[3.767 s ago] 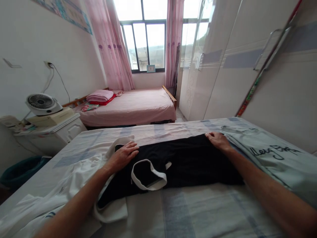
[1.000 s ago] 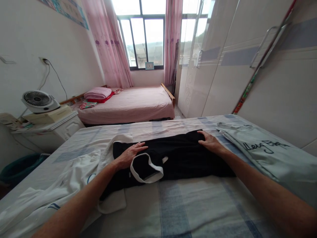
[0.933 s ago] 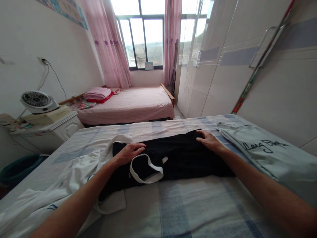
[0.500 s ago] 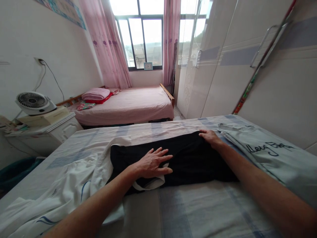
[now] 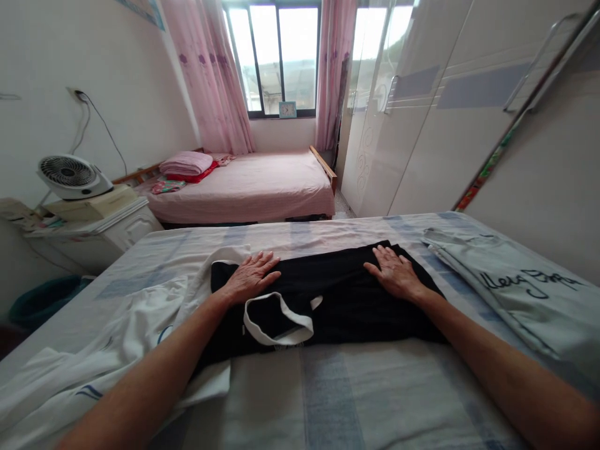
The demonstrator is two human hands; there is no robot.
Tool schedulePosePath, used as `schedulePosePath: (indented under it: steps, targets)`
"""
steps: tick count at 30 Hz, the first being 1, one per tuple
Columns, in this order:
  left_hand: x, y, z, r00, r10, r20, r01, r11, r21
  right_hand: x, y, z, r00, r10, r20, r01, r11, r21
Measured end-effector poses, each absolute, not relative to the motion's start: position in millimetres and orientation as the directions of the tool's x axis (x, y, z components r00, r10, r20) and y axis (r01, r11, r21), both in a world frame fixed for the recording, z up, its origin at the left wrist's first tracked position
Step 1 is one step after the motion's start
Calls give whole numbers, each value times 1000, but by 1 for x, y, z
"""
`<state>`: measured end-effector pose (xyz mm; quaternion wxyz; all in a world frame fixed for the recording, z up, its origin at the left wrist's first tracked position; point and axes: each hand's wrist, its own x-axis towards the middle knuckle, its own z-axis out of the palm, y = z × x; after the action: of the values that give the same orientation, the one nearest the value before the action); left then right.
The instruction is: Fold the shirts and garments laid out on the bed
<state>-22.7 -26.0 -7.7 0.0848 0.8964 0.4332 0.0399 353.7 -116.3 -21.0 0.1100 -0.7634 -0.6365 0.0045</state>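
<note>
1. A black garment (image 5: 342,300) lies spread on a blue-and-white checked sheet (image 5: 375,387), taken here as the center of the clock face, with 12 toward the window.
2. Between 9 and 10 o'clock, the left hand (image 5: 254,275) rests palm down on the dark cloth, open, its thumb apart from the fingers, gripping nothing.
3. Between 2 and 3 o'clock, the right hand (image 5: 396,272) lies open on the garment near its far edge, fingers extended, likewise without a grip.
4. A white neckband (image 5: 304,326) forms a loop on the black fabric at about 8 o'clock, just below the left hand.
5. At 9 o'clock, a rumpled white garment (image 5: 150,325) sits beside the black one; whether they overlap beneath the forearm cannot be told.
6. A gray-green garment (image 5: 510,319) bearing dark lettering lies apart at 3 o'clock.
7. Beyond, a pink-covered bed (image 5: 267,187) stands at 11 o'clock, the window (image 5: 297,56) near 12, pale wardrobes (image 5: 412,137) at 1, and a fan (image 5: 70,175) at 10.
</note>
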Motion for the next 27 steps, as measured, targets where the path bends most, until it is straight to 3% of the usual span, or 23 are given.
schedulePosePath:
  steps: [5,8,11,17,23,27]
  targets:
    - [-23,-31,8,596,796,103,761,-601,242,396,-88,10,148,945,293,951,-55,-305]
    - [-29,-38,10,654,734,184,696,-679,234,412,-75,17,147,960,240,936,-57,-347]
    - [-37,-46,1,687,707,171,671,-707,223,417,-73,11,163,969,185,926,-86,-366]
    - [-40,-48,-11,637,762,118,734,-646,209,416,-75,2,295,928,226,915,-206,-348]
    - [-37,-50,-3,589,805,77,772,-588,242,406,-72,6,402,890,215,903,-347,-253]
    - [-50,-41,8,533,825,188,808,-563,176,394,-78,14,222,906,360,972,-176,-156]
